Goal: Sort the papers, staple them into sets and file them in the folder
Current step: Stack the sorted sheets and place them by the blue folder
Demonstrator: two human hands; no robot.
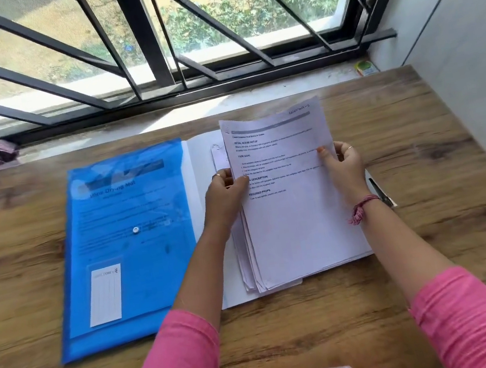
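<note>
Landmark: the translucent blue plastic snap-button folder point(124, 245), lying flat on the wooden bench point(434, 249).
Papers: the loose stack of white printed sheets point(297, 216) sits just right of the folder, long axis running away from the person, near edge resting on the bench, far end tilted up.
Left hand point(224, 196): grip pinches the stack's folder-side edge.
Right hand point(344, 165): grip pinches the opposite edge.
Judgement: the left hand is nearer the folder; filing means moving the stack leftward.

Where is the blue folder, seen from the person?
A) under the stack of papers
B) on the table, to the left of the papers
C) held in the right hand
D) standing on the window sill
B: the blue folder lies flat on the table, left of the papers that both hands hold.
</note>
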